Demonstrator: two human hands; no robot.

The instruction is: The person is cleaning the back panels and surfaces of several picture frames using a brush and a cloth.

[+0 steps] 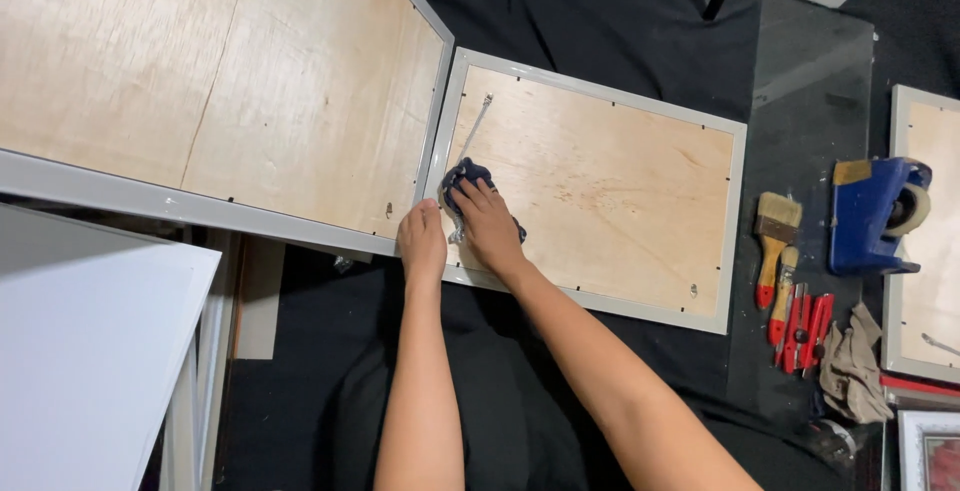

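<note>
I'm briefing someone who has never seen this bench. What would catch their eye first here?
First, the right hand pressing a dark blue cloth onto the near-left corner of a grey-framed picture frame lying back-up at centre, with the left hand resting on the frame's edge beside it. Next, the bright blue tape dispenser at right, with red-handled paintbrushes just left of it.

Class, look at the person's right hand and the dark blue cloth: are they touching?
Touching. The head view shows the right hand pressed flat on the cloth, which bunches out past the fingertips on the frame.
</note>
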